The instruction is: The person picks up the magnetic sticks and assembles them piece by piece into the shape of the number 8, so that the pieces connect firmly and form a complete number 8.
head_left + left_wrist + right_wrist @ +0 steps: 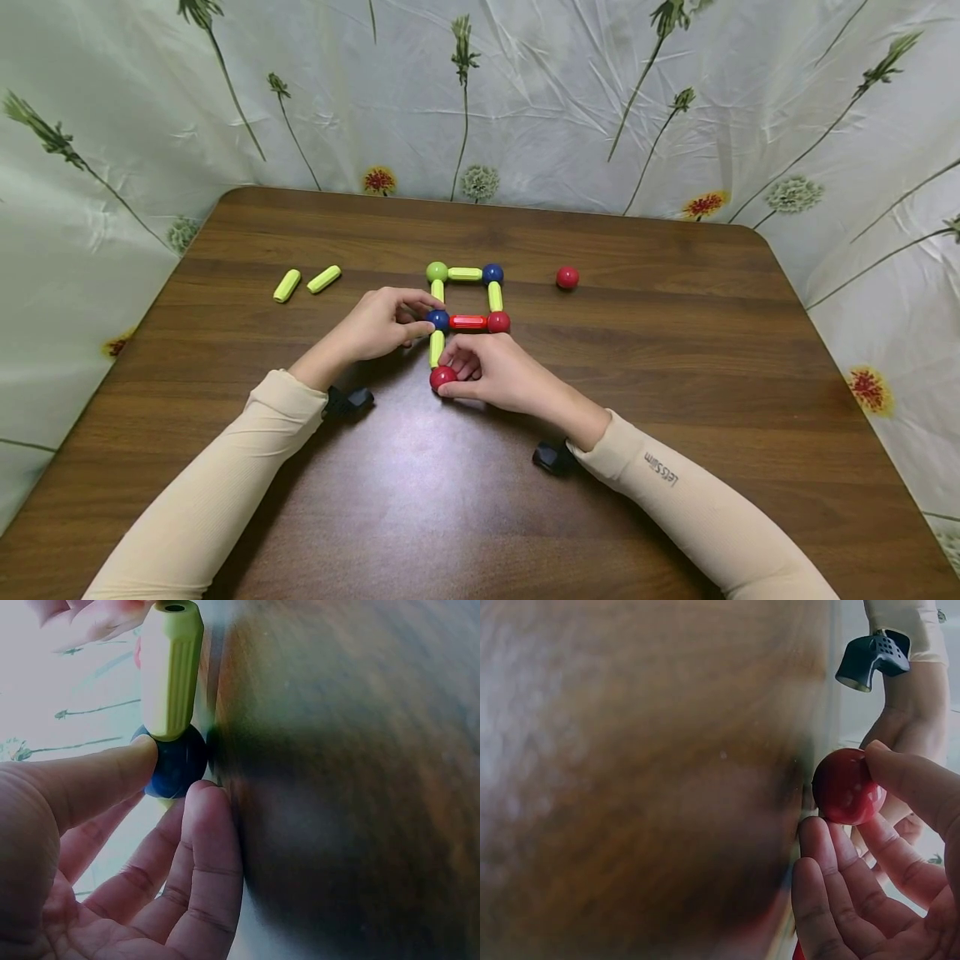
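My left hand point(381, 325) pinches a dark blue ball point(438, 320) at the near left corner of a square of balls and rods. A yellow-green rod point(437, 349) extends from that ball toward me; its end with a dark hole shows in the left wrist view. Between thumb and fingers, my right hand point(506, 372) holds a glossy red ball point(442, 380) right at the rod's near end. The square also has a green ball point(437, 272), a second blue ball point(492, 273), another red ball point(498, 322) and a red rod point(469, 322) along its near side.
Two loose yellow-green rods point(324, 279) lie on the wooden table point(675, 333) at the left. Right of the square sits a single red ball point(567, 277). A flower-patterned curtain point(540, 100) hangs behind the table's far edge.
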Action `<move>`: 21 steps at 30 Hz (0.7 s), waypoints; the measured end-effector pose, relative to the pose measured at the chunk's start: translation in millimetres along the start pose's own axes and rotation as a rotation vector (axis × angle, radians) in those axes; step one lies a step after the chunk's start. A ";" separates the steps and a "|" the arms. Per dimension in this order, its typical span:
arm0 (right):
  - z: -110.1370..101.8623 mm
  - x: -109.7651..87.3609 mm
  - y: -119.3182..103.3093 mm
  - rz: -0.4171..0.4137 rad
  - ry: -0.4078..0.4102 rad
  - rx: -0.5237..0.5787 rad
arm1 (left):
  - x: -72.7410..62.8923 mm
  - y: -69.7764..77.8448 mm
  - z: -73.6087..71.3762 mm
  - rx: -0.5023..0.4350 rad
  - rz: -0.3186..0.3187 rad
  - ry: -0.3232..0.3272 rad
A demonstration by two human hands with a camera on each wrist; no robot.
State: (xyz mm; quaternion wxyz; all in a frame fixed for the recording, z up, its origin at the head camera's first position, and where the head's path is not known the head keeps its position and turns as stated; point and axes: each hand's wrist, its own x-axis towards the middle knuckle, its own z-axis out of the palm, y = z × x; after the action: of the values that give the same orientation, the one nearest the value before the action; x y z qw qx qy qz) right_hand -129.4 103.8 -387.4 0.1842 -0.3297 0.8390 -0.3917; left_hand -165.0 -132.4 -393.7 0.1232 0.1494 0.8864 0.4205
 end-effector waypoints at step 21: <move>2.3 2.4 0.3 0.009 -0.003 -0.029 | -0.6 1.4 -2.0 0.007 0.003 -0.006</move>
State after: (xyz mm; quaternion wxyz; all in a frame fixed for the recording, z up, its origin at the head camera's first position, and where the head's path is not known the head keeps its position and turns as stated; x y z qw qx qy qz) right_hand -129.9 101.1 -389.2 0.1825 -0.3292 0.8457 -0.3782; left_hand -164.9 -133.3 -391.3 0.1247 0.1527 0.8873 0.4169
